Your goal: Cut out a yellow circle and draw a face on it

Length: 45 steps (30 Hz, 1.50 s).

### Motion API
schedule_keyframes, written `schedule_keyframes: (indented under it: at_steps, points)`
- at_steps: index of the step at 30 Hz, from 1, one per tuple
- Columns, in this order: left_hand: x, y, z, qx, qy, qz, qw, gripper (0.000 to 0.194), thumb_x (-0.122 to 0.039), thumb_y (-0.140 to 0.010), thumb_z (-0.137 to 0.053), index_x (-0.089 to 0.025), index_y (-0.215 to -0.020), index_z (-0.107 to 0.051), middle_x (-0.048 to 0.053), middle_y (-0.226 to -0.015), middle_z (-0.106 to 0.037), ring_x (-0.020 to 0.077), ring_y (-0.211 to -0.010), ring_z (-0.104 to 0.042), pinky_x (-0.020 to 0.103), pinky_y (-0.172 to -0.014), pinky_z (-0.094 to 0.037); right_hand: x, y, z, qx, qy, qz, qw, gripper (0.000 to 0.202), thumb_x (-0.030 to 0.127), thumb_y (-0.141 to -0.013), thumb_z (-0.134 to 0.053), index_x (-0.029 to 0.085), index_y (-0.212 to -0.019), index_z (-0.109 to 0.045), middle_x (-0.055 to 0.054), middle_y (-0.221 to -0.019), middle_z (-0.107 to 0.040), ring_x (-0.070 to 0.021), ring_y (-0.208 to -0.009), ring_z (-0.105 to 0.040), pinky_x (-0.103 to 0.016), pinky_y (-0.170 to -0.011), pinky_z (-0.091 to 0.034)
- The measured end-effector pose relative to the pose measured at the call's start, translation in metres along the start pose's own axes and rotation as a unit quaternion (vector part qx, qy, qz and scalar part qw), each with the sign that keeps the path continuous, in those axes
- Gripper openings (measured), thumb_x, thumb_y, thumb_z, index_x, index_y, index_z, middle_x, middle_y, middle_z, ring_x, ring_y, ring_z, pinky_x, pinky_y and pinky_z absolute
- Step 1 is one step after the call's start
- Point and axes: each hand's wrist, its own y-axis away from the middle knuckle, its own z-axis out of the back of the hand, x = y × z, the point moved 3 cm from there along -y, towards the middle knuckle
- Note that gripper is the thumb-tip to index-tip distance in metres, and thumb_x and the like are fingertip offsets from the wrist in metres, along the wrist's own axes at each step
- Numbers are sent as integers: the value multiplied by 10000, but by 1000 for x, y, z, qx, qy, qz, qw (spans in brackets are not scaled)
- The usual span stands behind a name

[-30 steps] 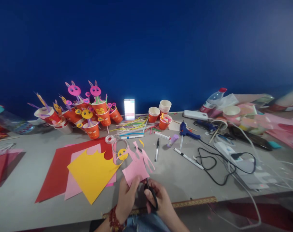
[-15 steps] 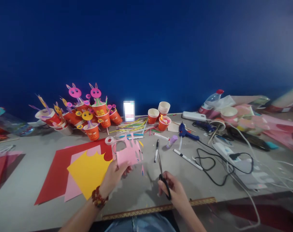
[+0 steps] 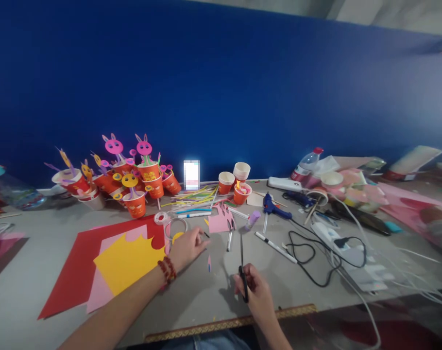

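Observation:
My right hand (image 3: 256, 287) grips a pair of black-handled scissors (image 3: 243, 279), their blades pointing away from me over the table. Holding nothing that I can see, my left hand (image 3: 187, 249) hovers beside the yellow sheet, fingers apart and slightly bent. Just beyond its fingers is a small dark item (image 3: 206, 235), too small to name. The cut pink paper (image 3: 218, 222) lies on the table past that hand. A small pink ear-shaped cutout with a blue centre (image 3: 209, 264) rests between my hands.
Yellow (image 3: 129, 262) and red sheets (image 3: 70, 272) overlap at left. Decorated red paper cups (image 3: 135, 206) stand behind them. A pen (image 3: 229, 240), marker (image 3: 275, 247), glue stick (image 3: 252, 220), blue glue gun (image 3: 275, 208) and power strip (image 3: 325, 236) with cables occupy the right.
My left hand has let go of the pink paper, which now lies farther back by the pen. The scissors stay in my right hand. The view has tilted up slightly.

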Motion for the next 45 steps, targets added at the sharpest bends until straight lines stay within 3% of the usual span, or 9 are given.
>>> schedule_keyframes:
  at_steps: [5, 13, 18, 21, 24, 28, 31, 38, 45]
  points:
    - [-5, 38, -18, 13, -74, -46, 996, 129, -304, -813, -666, -208, -884, -617, 38, -954, -615, 233, -910, -560, 341, -828, -404, -8, -2, -1, 12, 43, 14, 999, 443, 562, -745, -693, 242, -669, -396, 54, -489, -481, -129, -469, -436, -232, -477, -353]
    - [-15, 41, -33, -26, -86, -44, 995, 44, -180, -849, -580, -212, -858, -608, 42, -944, -597, 257, -954, -506, 407, -893, -351, -10, 2, -1, 20, 78, 32, 996, 413, 558, -768, -652, 245, -675, -400, 48, -510, -481, -141, -490, -456, -245, -491, -375]
    - [-11, 45, -34, -39, 3, -23, 999, 37, -189, -801, -606, -209, -774, -593, 38, -880, -598, 255, -937, -503, 397, -895, -344, -12, 2, 0, 31, 78, 28, 996, 443, 584, -760, -663, 245, -673, -391, 50, -504, -480, -135, -490, -448, -245, -496, -362]
    - [-6, 42, -28, -30, 95, -1, 995, 91, -259, -814, -593, -203, -746, -569, 19, -755, -583, 212, -776, -533, 336, -765, -399, -8, -1, -2, 66, 58, 16, 996, 476, 602, -761, -666, 244, -668, -367, 50, -493, -505, -124, -483, -461, -237, -497, -361]
    - [-3, 35, -19, -14, 201, 15, 979, 166, -324, -843, -536, -199, -735, -539, -4, -667, -552, 168, -638, -521, 282, -643, -406, 0, -9, -10, 140, 14, -8, 990, 505, 657, -755, -646, 241, -696, -367, 56, -482, -538, -107, -445, -476, -218, -474, -354]
    - [-4, 26, -3, -23, 316, 9, 949, 147, -321, -811, -558, -198, -740, -520, -6, -695, -545, 157, -696, -541, 260, -678, -418, 7, -26, -29, 261, -8, -44, 964, 570, 764, -711, -596, 237, -759, -385, 68, -445, -566, -61, -305, -344, -189, -358, -235]
    - [-7, 24, 3, -29, 374, -9, 927, 144, -305, -815, -551, -202, -733, -491, -3, -728, -546, 154, -732, -542, 261, -721, -426, 9, -42, -41, 307, -22, -50, 950, 597, 793, -713, -568, 224, -784, -403, 48, -467, -602, -45, -277, -318, -179, -327, -188]
    - [0, 25, -5, -23, 504, -10, 863, 158, -233, -780, -652, -192, -711, -516, -3, -727, -568, 139, -722, -542, 244, -706, -410, 5, -62, -58, 367, -49, -52, 928, 664, 831, -666, -590, 199, -802, -440, 22, -483, -615, -36, -276, -357, -157, -311, -206]
    - [3, 27, -13, -31, 523, 12, 852, 177, -236, -804, -640, -192, -700, -504, -9, -716, -575, 126, -687, -520, 226, -638, -379, 3, -59, -55, 368, -29, -58, 927, 658, 828, -662, -600, 200, -776, -437, 25, -479, -612, -33, -281, -363, -145, -297, -221]
